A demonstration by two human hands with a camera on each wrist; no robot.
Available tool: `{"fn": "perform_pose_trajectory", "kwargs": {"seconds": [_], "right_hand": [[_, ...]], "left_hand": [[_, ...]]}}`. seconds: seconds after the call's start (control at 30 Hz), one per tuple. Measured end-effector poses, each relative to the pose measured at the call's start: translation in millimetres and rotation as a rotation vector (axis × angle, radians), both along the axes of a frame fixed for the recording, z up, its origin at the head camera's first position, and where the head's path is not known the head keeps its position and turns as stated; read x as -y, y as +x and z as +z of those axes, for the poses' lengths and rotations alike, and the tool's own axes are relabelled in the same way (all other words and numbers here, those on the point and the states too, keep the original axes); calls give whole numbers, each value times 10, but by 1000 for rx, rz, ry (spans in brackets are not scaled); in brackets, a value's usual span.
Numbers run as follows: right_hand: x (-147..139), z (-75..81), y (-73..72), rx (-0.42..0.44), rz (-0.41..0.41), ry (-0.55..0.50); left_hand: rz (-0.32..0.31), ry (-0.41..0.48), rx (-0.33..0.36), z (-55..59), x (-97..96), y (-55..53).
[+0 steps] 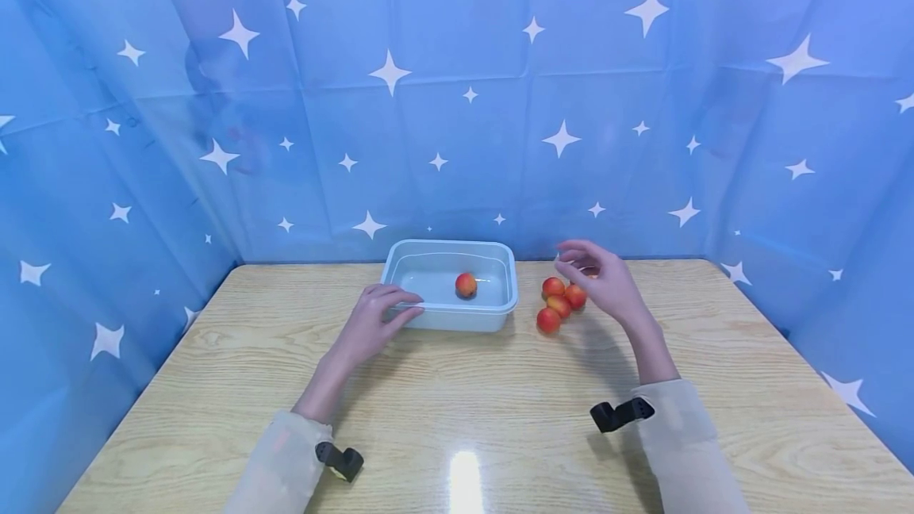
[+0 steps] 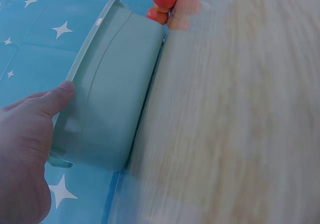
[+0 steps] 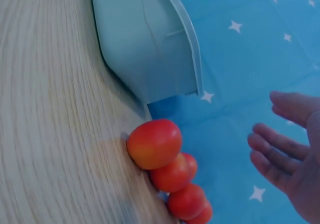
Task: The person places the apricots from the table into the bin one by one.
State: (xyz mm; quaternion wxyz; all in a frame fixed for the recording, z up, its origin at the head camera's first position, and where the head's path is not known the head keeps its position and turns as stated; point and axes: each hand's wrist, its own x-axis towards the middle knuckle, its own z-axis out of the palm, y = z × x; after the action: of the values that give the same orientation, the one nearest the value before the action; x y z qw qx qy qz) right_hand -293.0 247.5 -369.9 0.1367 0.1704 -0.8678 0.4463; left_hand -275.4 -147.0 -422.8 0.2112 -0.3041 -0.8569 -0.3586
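Note:
A pale blue plastic bin (image 1: 450,319) stands at the back of the table, one round red-and-yellow fruit (image 1: 466,285) on its floor. My left hand (image 1: 367,322) pinches its front left rim; in the left wrist view the thumb (image 2: 61,96) lies on the outer wall and the fingers are hidden behind the rim. To the bin's right, several similar fruits (image 1: 548,320) sit bunched together on the table. Over them hovers my right hand (image 1: 607,280), nothing in it, thumb and fingers spread apart in the right wrist view.
The wood-grain table (image 1: 457,395) ends at a blue curtain (image 1: 457,117) with white stars, right behind the bin. More curtain hangs along both sides. A black wrist camera (image 1: 339,460) sits on the left sleeve, another camera (image 1: 621,414) on the right.

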Motion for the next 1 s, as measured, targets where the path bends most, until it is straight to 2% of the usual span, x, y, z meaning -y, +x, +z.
{"fn": "perform_pose_trajectory", "kwargs": {"seconds": [0.33, 0.7, 1.0], "right_hand": [[-98, -80, -28, 30, -8, -18], [-197, -180, -45, 60, -54, 42], [-256, -233, -47, 69, -54, 97]], "left_hand": [[7, -1, 20, 3, -6, 11], [-6, 8, -2, 1, -5, -5], [0, 8, 17, 10, -8, 8]]}}
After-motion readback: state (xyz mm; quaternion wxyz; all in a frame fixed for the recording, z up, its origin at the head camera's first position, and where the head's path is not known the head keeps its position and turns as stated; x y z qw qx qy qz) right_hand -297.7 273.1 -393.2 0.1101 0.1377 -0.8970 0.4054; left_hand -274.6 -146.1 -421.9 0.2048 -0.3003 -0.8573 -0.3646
